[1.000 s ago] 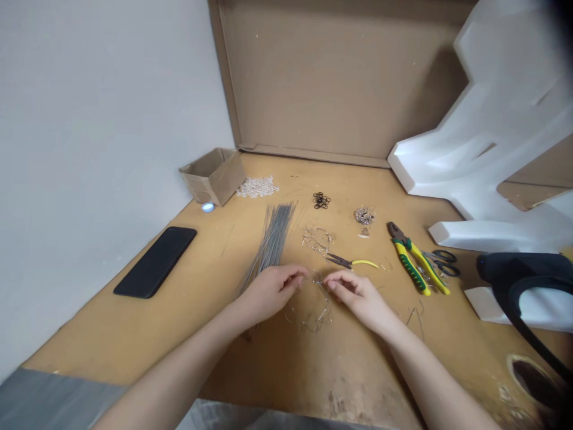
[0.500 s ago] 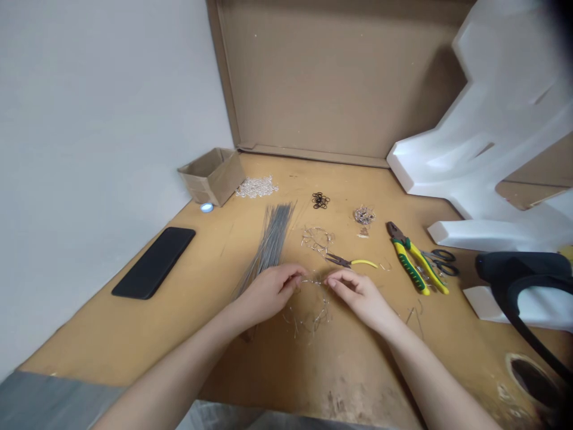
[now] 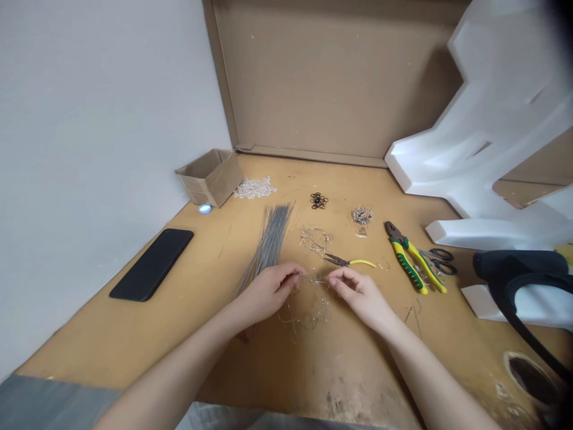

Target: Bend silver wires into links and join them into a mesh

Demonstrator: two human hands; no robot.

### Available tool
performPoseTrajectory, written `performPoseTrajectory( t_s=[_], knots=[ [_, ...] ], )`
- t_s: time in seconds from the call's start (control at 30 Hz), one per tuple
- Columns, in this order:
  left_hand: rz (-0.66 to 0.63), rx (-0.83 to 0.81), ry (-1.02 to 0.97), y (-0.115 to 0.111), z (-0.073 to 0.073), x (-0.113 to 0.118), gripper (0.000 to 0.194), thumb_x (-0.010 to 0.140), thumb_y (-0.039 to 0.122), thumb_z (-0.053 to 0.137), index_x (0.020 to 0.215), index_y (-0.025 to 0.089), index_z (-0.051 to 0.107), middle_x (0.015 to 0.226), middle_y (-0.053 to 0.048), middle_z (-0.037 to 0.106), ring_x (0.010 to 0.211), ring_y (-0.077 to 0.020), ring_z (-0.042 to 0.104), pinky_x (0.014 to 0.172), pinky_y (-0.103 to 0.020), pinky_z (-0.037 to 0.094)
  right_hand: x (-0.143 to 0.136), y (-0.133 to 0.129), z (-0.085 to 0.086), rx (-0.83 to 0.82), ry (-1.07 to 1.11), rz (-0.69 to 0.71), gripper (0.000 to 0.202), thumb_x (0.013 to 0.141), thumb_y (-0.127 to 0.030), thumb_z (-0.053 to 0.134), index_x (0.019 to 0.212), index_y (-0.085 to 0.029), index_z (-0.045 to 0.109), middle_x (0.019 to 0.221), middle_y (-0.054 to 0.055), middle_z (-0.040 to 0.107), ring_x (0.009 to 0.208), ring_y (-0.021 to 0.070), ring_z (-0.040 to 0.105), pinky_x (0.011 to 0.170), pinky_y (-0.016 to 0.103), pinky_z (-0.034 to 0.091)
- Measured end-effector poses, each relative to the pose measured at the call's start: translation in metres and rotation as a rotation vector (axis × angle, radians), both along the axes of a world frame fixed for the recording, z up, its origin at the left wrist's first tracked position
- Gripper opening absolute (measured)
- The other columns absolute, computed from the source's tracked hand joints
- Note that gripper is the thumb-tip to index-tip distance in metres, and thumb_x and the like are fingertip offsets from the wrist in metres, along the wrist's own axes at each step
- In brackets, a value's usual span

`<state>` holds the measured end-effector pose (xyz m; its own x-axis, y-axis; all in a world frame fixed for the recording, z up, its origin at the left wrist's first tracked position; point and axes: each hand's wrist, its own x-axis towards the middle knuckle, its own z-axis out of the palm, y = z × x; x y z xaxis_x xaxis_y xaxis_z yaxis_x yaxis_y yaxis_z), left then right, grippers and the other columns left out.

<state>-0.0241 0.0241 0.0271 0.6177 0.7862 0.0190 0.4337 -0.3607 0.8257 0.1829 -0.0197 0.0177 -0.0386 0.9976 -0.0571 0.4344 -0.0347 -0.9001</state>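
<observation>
A loose ring of thin twisted wire [image 3: 308, 322] hangs between my hands, low in the middle of the view. My left hand [image 3: 280, 286] pinches its upper left part, and my right hand [image 3: 351, 288] pinches the upper right part, with a short stretch of wire between the fingertips. Behind my left hand lies a bundle of straight grey wires [image 3: 273, 236]. Another tangled wire ring [image 3: 316, 240] rests on the table just beyond my hands, beside small pliers [image 3: 363, 263] with a yellow handle.
Large green-yellow pliers [image 3: 409, 258] and scissors [image 3: 441, 261] lie right. Farther back are black rings [image 3: 319, 201], a wire clump [image 3: 362, 215], clear pieces [image 3: 256, 187] and a cardboard box [image 3: 210, 179]. A black phone [image 3: 153, 264] lies left; white foam [image 3: 474, 235] stands right.
The wire ring has shifted slightly to the left and tilted a little between my fingers. Both hands keep their pinch in nearly the same place.
</observation>
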Motion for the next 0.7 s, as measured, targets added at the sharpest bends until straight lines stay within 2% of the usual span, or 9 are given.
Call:
performPoseTrajectory(
  t_s=[0.13, 0.33, 0.53, 0.7],
  knots=[
    [-0.006, -0.064, -0.061, 0.0002, -0.0007, -0.0005, 0.022, 0.087, 0.025, 0.036, 0.098, 0.018, 0.054, 0.075, 0.0, 0.056, 0.064, -0.0109, 0.051, 0.058, -0.021, 0.041, 0.0011, 0.0004, -0.0029, -0.026, 0.059, -0.024, 0.019, 0.076, -0.035, 0.053, 0.081, -0.018, 0.057, 0.07, 0.0, 0.057, 0.059, 0.0117, 0.051, 0.055, 0.024, 0.04],
    [-0.01, -0.08, -0.117, 0.0001, -0.001, 0.0006, 0.022, 0.088, 0.027, 0.036, 0.096, 0.017, 0.054, 0.072, 0.001, 0.054, 0.061, -0.0098, 0.049, 0.057, -0.021, 0.04, 0.002, 0.0009, -0.0051, -0.025, 0.063, -0.009, 0.019, 0.076, -0.036, 0.053, 0.076, -0.017, 0.057, 0.07, 0.001, 0.06, 0.062, 0.0126, 0.053, 0.059, 0.026, 0.042],
    [0.039, -0.078, -0.148, 0.0007, -0.0008, 0.0011, 0.021, 0.088, 0.029, 0.036, 0.092, 0.017, 0.053, 0.07, 0.001, 0.052, 0.06, -0.0094, 0.049, 0.057, -0.021, 0.04, -0.0007, 0.0013, -0.0036, -0.162, 0.335, 0.028, 0.03, 0.076, -0.046, 0.053, 0.086, -0.017, 0.054, 0.069, 0.002, 0.061, 0.057, 0.012, 0.056, 0.055, 0.026, 0.044],
    [0.037, -0.092, -0.154, 0.0003, 0.0001, 0.0015, 0.021, 0.088, 0.029, 0.036, 0.094, 0.017, 0.052, 0.07, 0.001, 0.052, 0.06, -0.0093, 0.048, 0.057, -0.02, 0.039, -0.0007, 0.0019, -0.0037, -0.205, 0.469, -0.033, 0.032, 0.072, -0.042, 0.061, 0.092, -0.018, 0.054, 0.074, 0.001, 0.06, 0.057, 0.0097, 0.053, 0.049, 0.022, 0.04]
  ],
)
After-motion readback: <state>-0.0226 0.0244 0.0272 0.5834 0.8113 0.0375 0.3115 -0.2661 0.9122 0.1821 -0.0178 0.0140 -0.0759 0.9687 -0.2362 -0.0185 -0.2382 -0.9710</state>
